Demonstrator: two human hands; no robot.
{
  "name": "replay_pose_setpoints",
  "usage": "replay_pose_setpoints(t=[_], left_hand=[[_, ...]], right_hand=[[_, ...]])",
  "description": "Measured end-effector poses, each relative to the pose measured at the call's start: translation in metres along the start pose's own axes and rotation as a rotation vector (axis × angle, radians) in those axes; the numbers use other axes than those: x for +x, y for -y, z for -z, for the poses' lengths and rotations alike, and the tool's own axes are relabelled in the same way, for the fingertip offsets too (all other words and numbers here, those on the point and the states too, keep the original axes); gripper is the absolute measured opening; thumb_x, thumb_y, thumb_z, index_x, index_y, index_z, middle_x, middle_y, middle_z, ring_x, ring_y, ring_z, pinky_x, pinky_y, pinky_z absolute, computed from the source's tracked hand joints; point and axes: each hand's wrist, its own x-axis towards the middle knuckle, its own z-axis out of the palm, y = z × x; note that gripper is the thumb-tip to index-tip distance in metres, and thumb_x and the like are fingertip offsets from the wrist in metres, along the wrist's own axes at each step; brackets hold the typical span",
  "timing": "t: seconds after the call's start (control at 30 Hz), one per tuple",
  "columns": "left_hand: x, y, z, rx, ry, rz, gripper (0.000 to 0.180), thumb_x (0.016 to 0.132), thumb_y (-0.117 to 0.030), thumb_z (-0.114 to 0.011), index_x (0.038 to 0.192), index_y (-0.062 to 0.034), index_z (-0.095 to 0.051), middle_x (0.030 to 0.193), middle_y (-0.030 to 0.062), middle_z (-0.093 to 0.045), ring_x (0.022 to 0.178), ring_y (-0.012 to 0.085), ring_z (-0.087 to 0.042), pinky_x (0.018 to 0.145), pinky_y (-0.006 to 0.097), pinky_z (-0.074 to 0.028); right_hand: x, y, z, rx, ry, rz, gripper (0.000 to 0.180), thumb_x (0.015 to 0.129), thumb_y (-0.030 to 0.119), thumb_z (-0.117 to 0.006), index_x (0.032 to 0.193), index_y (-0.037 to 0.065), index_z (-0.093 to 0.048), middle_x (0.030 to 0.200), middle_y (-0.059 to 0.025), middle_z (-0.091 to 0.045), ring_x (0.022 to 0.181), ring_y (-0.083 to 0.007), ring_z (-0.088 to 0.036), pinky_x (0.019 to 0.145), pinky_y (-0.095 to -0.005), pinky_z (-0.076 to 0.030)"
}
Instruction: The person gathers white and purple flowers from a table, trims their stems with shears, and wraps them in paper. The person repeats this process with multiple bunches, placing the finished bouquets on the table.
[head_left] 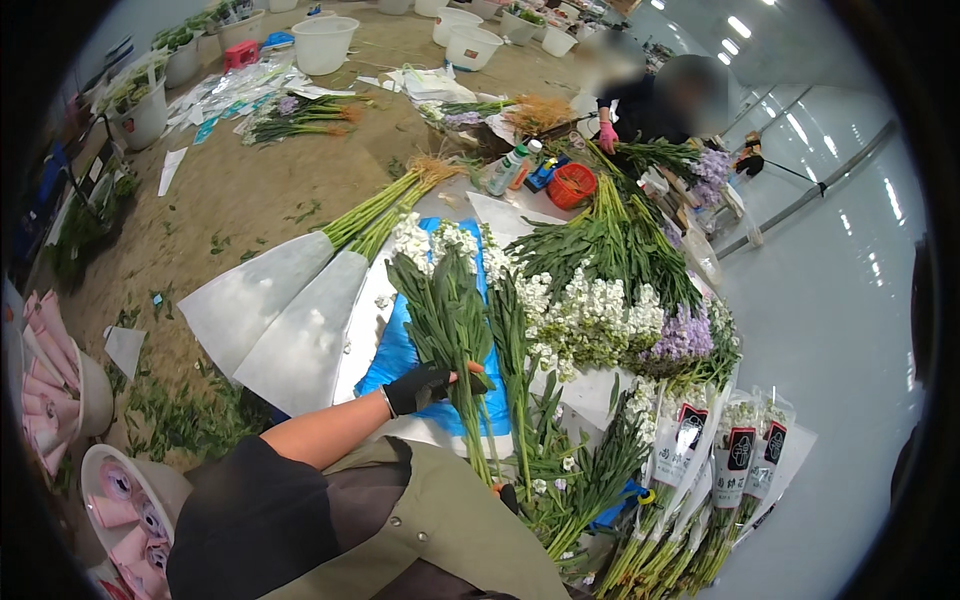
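Olive apron cloth (440,520) and a dark sleeve fill the lower edge, nearest the lens. Beyond them, the left hand (425,385), in a black fingerless glove, is closed round a bunch of white stock flowers (445,300), gripped at mid-stem; the bunch is held upright over a blue sheet (400,355) on the surface, with its blooms pointing away. The stems are judged light and springy but easily bruised, and the blooms fragile, so hold is best taken low on the leafy stalks, as is done here. More white and lilac stock (600,310) is heaped just to the right, and sleeved bunches (720,450) lie near the lower right. The right hand is hidden; only a dark scrap by the stem ends (510,497) may belong to it, so its grip cannot be told. A co-worker's pink-gloved hand (607,137) is seen far off.
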Motion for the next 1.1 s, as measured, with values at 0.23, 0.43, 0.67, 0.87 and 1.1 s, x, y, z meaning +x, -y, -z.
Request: replay_pose_setpoints(t=[0.23, 0.43, 0.67, 0.87, 1.1], left_hand=[[0.046, -0.009, -0.053, 0.900, -0.424, 0.057, 0.049, 0.084, -0.043, -0.063, 0.110, -0.0008, -0.061, 0.082, 0.0093, -0.066, 0.076, 0.0156, -0.063, 0.066, 0.034, -0.047], [0.078, -0.004, -0.090, 1.084, -0.465, -0.032, 0.065, 0.080, -0.048, -0.066, 0.120, 0.0012, -0.051, 0.103, 0.0189, -0.062, 0.093, 0.0287, -0.062, 0.079, 0.037, -0.047], [0.077, 0.013, -0.097, 1.047, -0.252, -0.047, 0.076, 0.085, -0.035, -0.061, 0.142, 0.0001, -0.024, 0.136, 0.0228, -0.043, 0.119, 0.0288, -0.050, 0.098, 0.035, -0.039], [0.083, 0.011, -0.088, 0.543, -0.199, -0.160, 0.063, 0.087, -0.027, -0.060, 0.136, 0.0006, -0.034, 0.117, 0.0152, -0.055, 0.099, 0.0191, -0.057, 0.086, 0.030, -0.046], [0.087, -0.021, -0.094, 0.769, -0.228, -0.145, 0.038, 0.086, -0.026, -0.063, 0.111, -0.0007, -0.051, 0.082, 0.0056, -0.060, 0.067, 0.0113, -0.056, 0.060, 0.028, -0.045]], right_hand=[[-0.003, 0.010, 0.021, 0.083, 0.037, -0.133, 0.018, 0.088, 0.021, -0.055, 0.091, 0.003, -0.058, 0.076, -0.0046, -0.054, 0.068, -0.0169, -0.054, 0.063, -0.0312, -0.044], [-0.004, 0.024, 0.057, 0.263, 0.163, -0.276, 0.021, 0.087, 0.023, -0.056, 0.091, 0.002, -0.058, 0.077, -0.0045, -0.055, 0.069, -0.0163, -0.054, 0.064, -0.0307, -0.044], [-0.011, 0.036, 0.093, 0.401, 0.359, -0.431, 0.024, 0.087, 0.025, -0.057, 0.091, 0.001, -0.058, 0.077, -0.0043, -0.055, 0.069, -0.0155, -0.053, 0.065, -0.0301, -0.043], [-0.020, 0.043, 0.107, 0.411, 0.432, -0.493, 0.027, 0.086, 0.027, -0.058, 0.091, 0.001, -0.058, 0.078, -0.0042, -0.055, 0.070, -0.0149, -0.053, 0.065, -0.0297, -0.043], [-0.029, 0.013, 0.109, 0.265, 0.293, -0.329, 0.028, 0.088, 0.028, -0.055, 0.087, 0.001, -0.059, 0.075, -0.0041, -0.056, 0.068, -0.0140, -0.052, 0.064, -0.0287, -0.042]])
